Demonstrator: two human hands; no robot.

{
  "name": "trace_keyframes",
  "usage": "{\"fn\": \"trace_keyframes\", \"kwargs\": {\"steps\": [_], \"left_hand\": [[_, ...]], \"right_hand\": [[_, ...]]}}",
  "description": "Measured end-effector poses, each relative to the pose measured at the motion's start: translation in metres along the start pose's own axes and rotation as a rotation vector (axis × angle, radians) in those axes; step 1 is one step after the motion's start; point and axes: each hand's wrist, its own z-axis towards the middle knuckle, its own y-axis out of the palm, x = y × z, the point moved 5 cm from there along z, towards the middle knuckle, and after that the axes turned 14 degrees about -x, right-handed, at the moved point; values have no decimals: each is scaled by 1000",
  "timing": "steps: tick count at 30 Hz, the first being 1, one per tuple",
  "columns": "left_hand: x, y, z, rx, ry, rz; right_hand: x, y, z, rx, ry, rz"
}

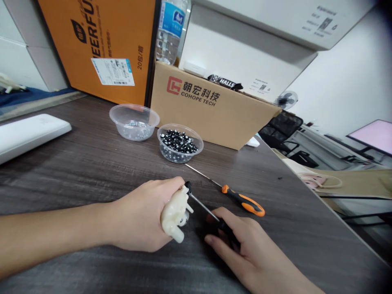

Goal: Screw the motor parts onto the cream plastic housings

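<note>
My left hand (pixel 145 216) is wrapped round a cream-coloured moulded plastic part (pixel 176 212) with several short stubs. A small black round piece (pixel 188 188) sits at the part's upper edge. In my right hand (pixel 241 241) is a screwdriver (pixel 204 207) with a dark handle, mostly hidden by the fingers. Its thin metal shaft points up and left, and the tip meets the black piece. A second screwdriver (pixel 243 201), orange and black, lies on the table just beyond my right hand.
Behind my hands stand a clear bowl of black pieces (pixel 179 143) and a clear bowl with small metal bits (pixel 134 122). A cardboard box (pixel 199 106), an orange carton (pixel 107 45) and a water bottle (pixel 170 32) line the back. A white object (pixel 33 132) lies at left.
</note>
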Motion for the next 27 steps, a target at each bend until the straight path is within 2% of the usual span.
{"fn": "trace_keyframes", "kwargs": {"steps": [27], "left_hand": [[1, 0, 0, -9, -6, 0]], "right_hand": [[2, 3, 1, -34, 21, 6]]}}
